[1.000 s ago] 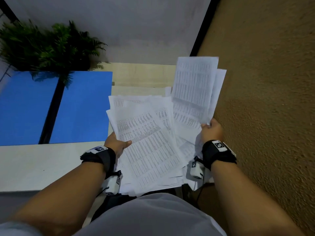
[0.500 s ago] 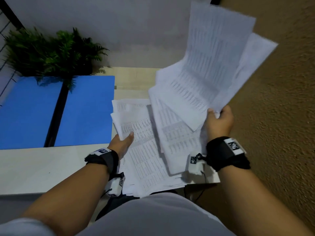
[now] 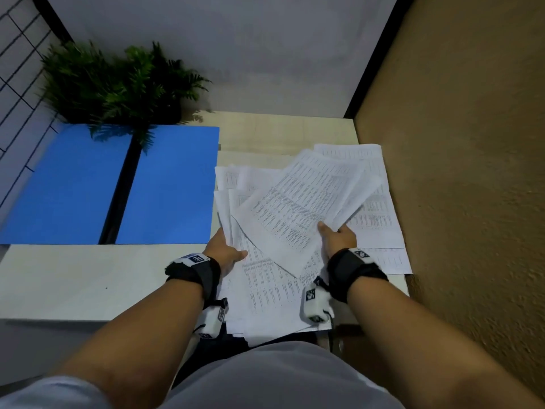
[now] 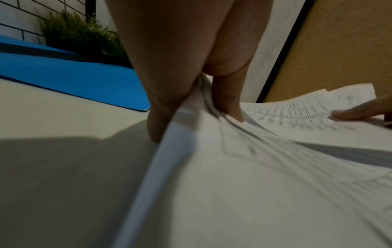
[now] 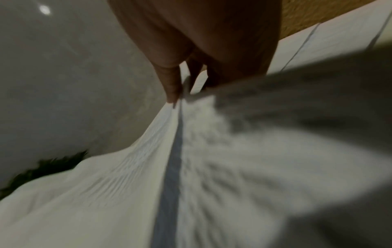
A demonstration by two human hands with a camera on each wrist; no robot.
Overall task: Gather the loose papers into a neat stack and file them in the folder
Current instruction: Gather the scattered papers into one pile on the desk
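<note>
- One folder (image 3: 165, 184), blue, lying open and flat on the left of the desk (image 3: 73, 278); papers (image 3: 265, 278) too many and too overlapped to count.
- Your left hand (image 3: 224, 250) pinches the pile's left edge; your right hand (image 3: 337, 236) pinches a fanned sheaf (image 3: 298, 208) pointing away and to the right.
- White desk, one fern (image 3: 118, 84) at the back, tan wall (image 3: 472, 172) on the right.

Your head view looks steeply down on the papers (image 3: 298, 208). Both wrist views skim close along them; the left shares the folder (image 4: 70, 73) beside them.
</note>
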